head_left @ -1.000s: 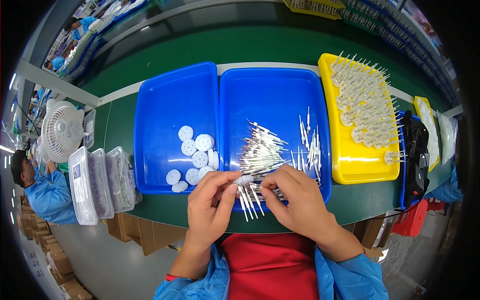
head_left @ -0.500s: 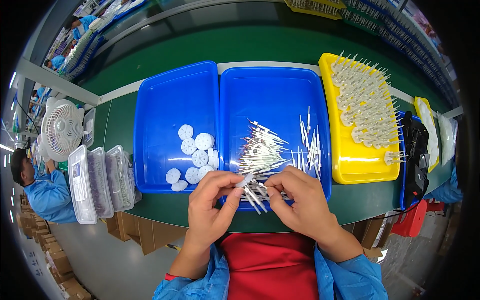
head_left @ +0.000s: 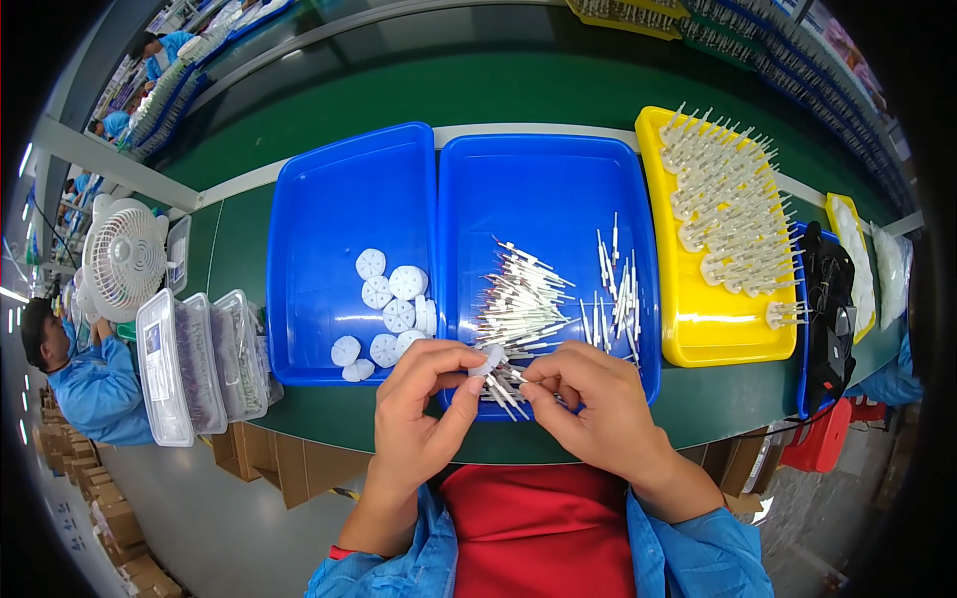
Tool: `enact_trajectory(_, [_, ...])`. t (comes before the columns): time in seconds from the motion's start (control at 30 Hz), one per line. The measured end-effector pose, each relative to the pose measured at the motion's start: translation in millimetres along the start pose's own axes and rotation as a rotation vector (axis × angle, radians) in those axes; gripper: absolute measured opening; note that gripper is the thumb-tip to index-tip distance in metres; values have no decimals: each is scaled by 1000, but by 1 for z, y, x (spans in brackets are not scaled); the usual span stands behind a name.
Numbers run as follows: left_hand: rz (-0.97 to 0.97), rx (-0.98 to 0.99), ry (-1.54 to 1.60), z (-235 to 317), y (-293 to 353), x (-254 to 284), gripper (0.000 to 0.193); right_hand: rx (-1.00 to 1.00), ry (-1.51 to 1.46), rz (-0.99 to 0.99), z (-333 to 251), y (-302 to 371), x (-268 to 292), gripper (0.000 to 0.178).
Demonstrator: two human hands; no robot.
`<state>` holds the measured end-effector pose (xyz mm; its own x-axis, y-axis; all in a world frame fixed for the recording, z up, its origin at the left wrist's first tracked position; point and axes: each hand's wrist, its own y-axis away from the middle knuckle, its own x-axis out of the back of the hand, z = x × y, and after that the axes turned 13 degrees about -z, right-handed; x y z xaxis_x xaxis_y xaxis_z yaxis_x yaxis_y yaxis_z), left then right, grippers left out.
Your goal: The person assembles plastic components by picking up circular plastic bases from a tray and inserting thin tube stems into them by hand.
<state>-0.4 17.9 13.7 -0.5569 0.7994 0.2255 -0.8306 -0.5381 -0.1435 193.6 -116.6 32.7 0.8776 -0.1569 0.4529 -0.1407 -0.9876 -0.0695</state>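
My left hand [head_left: 427, 399] pinches a white round disc [head_left: 487, 361] with several thin white rods pointing down from it. Close beside it, my right hand [head_left: 590, 399] has thumb and forefinger closed on a thin white rod [head_left: 519, 376] at the disc's edge. Both hands are over the near edge of the middle blue tray [head_left: 538, 174]. A heap of thin white rods with dark, reddish ends [head_left: 523, 299] lies in that tray, with a looser group on its right. More white slotted discs [head_left: 399, 316] lie in the left blue tray [head_left: 349, 189].
At the right, a yellow tray [head_left: 718, 344] holds rows of discs fitted with rods [head_left: 728, 199]. A black bag-like item [head_left: 827, 309] is beyond it. Clear plastic boxes [head_left: 199, 364] and a white fan [head_left: 125, 247] stand at the left. A person in blue [head_left: 95, 384] is farther left.
My right fingers have shifted slightly left, closer to the disc. The disc in my left hand has tilted a little. The trays look the same.
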Motion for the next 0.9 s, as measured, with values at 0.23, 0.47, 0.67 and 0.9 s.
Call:
enact_trajectory(0.23, [21,12,79,-2,1,-2,25,3,-1,40,-4,0,-3,15])
enact_trajectory(0.47, [-9,1,67,0,-1,-5,26,16,46,24,0,0,-4,16])
enact_trajectory(0.67, [-5,31,-31,1,-3,-6,23,12,11,-33,-1,0,-3,17])
enact_trajectory(0.9, [-9,3,-89,2,-4,-6,19,38,49,9,4,4,-14,18])
